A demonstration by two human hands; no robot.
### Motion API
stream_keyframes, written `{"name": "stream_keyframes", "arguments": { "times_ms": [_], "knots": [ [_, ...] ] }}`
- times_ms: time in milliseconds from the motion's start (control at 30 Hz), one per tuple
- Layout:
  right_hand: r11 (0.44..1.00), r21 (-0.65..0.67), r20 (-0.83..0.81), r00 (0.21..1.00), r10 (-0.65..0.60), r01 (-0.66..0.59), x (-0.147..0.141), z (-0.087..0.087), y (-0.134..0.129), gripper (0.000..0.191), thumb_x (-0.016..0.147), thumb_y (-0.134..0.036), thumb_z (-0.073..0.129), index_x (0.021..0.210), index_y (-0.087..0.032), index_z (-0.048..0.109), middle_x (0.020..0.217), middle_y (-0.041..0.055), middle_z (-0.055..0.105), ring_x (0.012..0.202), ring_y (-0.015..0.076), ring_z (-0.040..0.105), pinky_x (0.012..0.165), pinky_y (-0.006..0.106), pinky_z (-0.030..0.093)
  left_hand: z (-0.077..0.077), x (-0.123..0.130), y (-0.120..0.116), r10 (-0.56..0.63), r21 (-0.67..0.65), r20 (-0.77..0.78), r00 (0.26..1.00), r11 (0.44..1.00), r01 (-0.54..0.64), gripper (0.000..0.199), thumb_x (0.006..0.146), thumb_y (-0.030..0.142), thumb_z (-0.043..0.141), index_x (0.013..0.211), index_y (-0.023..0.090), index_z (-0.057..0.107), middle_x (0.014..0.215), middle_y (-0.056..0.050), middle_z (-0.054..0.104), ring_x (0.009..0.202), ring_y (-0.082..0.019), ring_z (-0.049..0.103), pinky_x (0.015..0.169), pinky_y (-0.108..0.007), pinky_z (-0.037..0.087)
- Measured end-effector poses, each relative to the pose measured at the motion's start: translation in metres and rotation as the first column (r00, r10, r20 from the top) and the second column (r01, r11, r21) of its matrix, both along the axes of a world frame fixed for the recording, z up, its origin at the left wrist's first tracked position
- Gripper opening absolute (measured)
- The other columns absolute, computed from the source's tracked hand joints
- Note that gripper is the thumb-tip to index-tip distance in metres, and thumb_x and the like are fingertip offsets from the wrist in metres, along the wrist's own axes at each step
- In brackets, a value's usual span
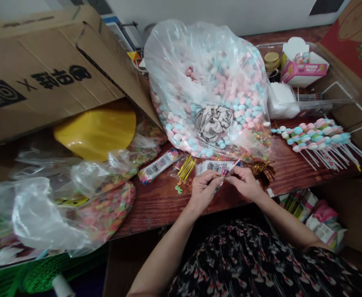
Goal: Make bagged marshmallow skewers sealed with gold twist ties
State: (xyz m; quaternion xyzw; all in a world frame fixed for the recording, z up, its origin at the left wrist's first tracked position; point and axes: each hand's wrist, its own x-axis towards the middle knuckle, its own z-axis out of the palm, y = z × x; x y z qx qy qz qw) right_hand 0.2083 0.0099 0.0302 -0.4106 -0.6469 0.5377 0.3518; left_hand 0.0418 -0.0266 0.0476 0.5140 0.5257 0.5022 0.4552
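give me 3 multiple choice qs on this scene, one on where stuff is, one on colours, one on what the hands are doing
1. Where do the candy skewers lie?
A. On the floor
B. On the table, right of the big clear bag
C. Inside the bag

2. What colours mostly fill the bag?
A. Black and yellow
B. Green only
C. Pink and pale blue

3. How are the left hand and right hand placed?
A. Close together at a thin stick
B. Flat on the table, far apart
C. Inside the bag

1: B, they sit on the wood beside the bag.
2: C, those pieces show through the plastic.
3: A, both hands meet at the stick.
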Motion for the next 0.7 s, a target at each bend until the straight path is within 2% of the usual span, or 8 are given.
{"name": "stream_keyframes", "arguments": {
  "times_ms": [100, 167, 233, 267, 333, 433, 567, 700],
  "knots": [
    [0.976, -0.009, 0.009, 0.976, 0.218, -0.218, 0.010, 0.000, 0.012, 0.013, 0.083, -0.026, 0.059, 0.075, -0.016, 0.061, 0.067, -0.0029, 0.056, 0.064, 0.0108, 0.049, 0.062, 0.022, 0.039, 0.008, -0.002, 0.002, -0.119, -0.091, 0.014, 0.993, 0.989, 0.120, 0.026, 0.077, 0.032, 0.072, 0.057, 0.015, 0.067, 0.062, -0.002, 0.062, 0.060, -0.011, 0.052, 0.059, -0.023, 0.042],
    [0.941, 0.122, 0.077, 0.948, 0.309, -0.316, 0.016, 0.004, 0.017, 0.013, 0.084, -0.023, 0.057, 0.073, -0.017, 0.059, 0.067, -0.0028, 0.053, 0.063, 0.0107, 0.047, 0.061, 0.023, 0.037, 0.012, -0.005, 0.002, -0.182, -0.256, 0.105, 0.978, 0.945, 0.203, 0.028, 0.074, 0.033, 0.073, 0.056, 0.014, 0.065, 0.055, 0.000, 0.058, 0.052, -0.008, 0.047, 0.052, -0.021, 0.038],
    [0.872, 0.326, 0.164, 0.930, 0.328, -0.365, 0.019, 0.010, 0.017, 0.016, 0.086, -0.019, 0.051, 0.071, -0.018, 0.056, 0.066, -0.0014, 0.051, 0.062, 0.0116, 0.046, 0.060, 0.025, 0.036, 0.014, -0.008, 0.000, -0.199, -0.433, 0.257, 0.946, 0.851, 0.296, 0.026, 0.069, 0.034, 0.076, 0.058, 0.013, 0.065, 0.051, 0.000, 0.057, 0.044, -0.007, 0.045, 0.045, -0.019, 0.034],
    [0.811, 0.438, 0.198, 0.922, 0.334, -0.388, 0.020, 0.011, 0.016, 0.018, 0.088, -0.018, 0.048, 0.072, -0.018, 0.056, 0.068, 0.0001, 0.052, 0.064, 0.0127, 0.047, 0.061, 0.026, 0.037, 0.015, -0.009, -0.001, -0.198, -0.496, 0.342, 0.919, 0.792, 0.355, 0.025, 0.066, 0.033, 0.077, 0.059, 0.012, 0.066, 0.050, -0.001, 0.059, 0.042, -0.007, 0.047, 0.042, -0.019, 0.034],
    [0.644, 0.636, 0.239, 0.902, 0.360, -0.426, 0.022, 0.013, 0.011, 0.021, 0.089, -0.017, 0.041, 0.077, -0.020, 0.058, 0.071, 0.0032, 0.056, 0.067, 0.0148, 0.049, 0.063, 0.028, 0.040, 0.016, -0.012, -0.003, -0.207, -0.550, 0.492, 0.845, 0.678, 0.487, 0.021, 0.060, 0.029, 0.079, 0.059, 0.012, 0.067, 0.051, -0.003, 0.063, 0.041, -0.010, 0.053, 0.041, -0.020, 0.038],
    [0.423, 0.780, 0.269, 0.857, 0.440, -0.462, 0.023, 0.012, 0.006, 0.026, 0.092, -0.020, 0.037, 0.089, -0.022, 0.062, 0.074, 0.0053, 0.060, 0.069, 0.0164, 0.052, 0.067, 0.032, 0.045, 0.018, -0.015, -0.005, -0.274, -0.540, 0.617, 0.738, 0.534, 0.650, 0.015, 0.055, 0.023, 0.079, 0.058, 0.012, 0.070, 0.053, -0.006, 0.067, 0.040, -0.011, 0.055, 0.039, -0.021, 0.043],
    [0.285, 0.800, 0.323, 0.779, 0.537, -0.529, 0.020, 0.015, 0.010, 0.030, 0.097, -0.026, 0.034, 0.101, -0.022, 0.064, 0.074, 0.0050, 0.059, 0.069, 0.0159, 0.053, 0.068, 0.032, 0.046, 0.020, -0.019, -0.006, -0.390, -0.521, 0.634, 0.668, 0.423, 0.741, 0.010, 0.057, 0.020, 0.078, 0.063, 0.014, 0.073, 0.056, -0.007, 0.070, 0.040, -0.011, 0.055, 0.037, -0.020, 0.043],
    [0.136, 0.781, 0.478, 0.723, 0.500, -0.610, 0.015, 0.032, 0.015, 0.026, 0.098, -0.022, 0.037, 0.088, -0.021, 0.061, 0.071, 0.0027, 0.056, 0.066, 0.0144, 0.048, 0.066, 0.031, 0.040, 0.023, -0.019, -0.002, -0.491, -0.519, 0.593, 0.639, 0.373, 0.769, 0.011, 0.057, 0.023, 0.079, 0.063, 0.016, 0.073, 0.057, -0.005, 0.070, 0.042, -0.013, 0.057, 0.041, -0.024, 0.047]
  ]
}}
